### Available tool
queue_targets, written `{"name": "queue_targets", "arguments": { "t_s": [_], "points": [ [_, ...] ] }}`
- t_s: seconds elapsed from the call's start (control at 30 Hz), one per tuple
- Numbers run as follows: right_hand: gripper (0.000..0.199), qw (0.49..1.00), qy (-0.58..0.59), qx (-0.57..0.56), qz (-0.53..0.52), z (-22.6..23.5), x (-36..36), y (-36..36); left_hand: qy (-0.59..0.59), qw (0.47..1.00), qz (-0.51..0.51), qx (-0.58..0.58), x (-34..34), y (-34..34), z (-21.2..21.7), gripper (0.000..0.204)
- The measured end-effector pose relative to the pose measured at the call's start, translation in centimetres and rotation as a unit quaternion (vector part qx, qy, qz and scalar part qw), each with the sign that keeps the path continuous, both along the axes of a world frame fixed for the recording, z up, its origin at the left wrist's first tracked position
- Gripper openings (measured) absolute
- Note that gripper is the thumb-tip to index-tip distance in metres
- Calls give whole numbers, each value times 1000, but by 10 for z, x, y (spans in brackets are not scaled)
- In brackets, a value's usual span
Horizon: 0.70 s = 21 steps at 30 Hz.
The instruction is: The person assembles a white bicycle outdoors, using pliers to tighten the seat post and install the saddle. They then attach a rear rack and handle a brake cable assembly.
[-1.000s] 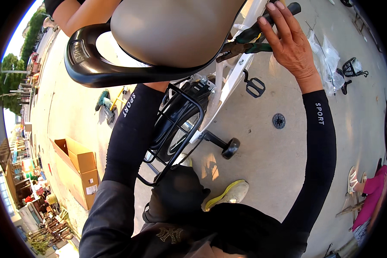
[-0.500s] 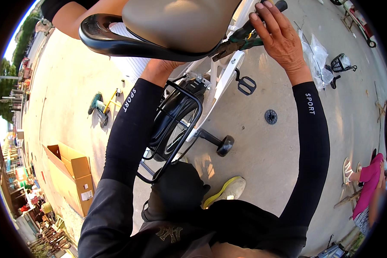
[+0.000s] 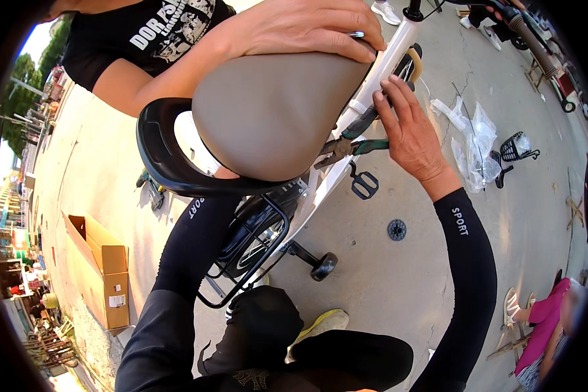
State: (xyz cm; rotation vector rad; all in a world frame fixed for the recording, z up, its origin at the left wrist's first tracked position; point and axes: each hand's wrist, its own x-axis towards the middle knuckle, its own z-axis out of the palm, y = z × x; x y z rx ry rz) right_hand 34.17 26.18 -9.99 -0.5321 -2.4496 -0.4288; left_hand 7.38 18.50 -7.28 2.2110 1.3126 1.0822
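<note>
A bicycle stands before me with a broad taupe saddle (image 3: 274,117) and a black loop-shaped backrest (image 3: 160,157) behind it. My right hand (image 3: 411,134) grips a pair of pliers (image 3: 340,149) with dark green and black handles. The jaws point in under the saddle's right edge, beside the white frame (image 3: 389,55); what they touch there is hidden. My left hand (image 3: 226,172) reaches beneath the saddle from the rear. Only a sliver near its wrist shows, and its fingers are out of sight. Below it are the black rear rack (image 3: 283,219) and the wheel.
A co-worker's hand (image 3: 313,27) lies over the saddle's far side. One training wheel (image 3: 323,266) and a pedal (image 3: 364,185) stick out rightward. On the ground are a cardboard box (image 3: 98,268), a power drill (image 3: 152,193), a black disc (image 3: 396,230), plastic wrap (image 3: 480,147) and a small basket (image 3: 516,147).
The saddle and bicycle appear lower in the picture. A co-worker's arm and hand have come over the saddle. My right hand still holds the pliers; my left has gone further out of sight.
</note>
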Motion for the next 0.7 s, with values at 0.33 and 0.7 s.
{"name": "queue_targets", "arguments": {
  "t_s": [0.33, 0.7],
  "points": [
    [67, 773, -55, -614, -150, -12, 125, -87, -29, 1000, -8, -2, 8, 9, 6, 39],
    [50, 930, 9, -345, -123, 32, 50, -82, 24, 995, -41, 87, 15, 27, 30, 40]
  ]
}}
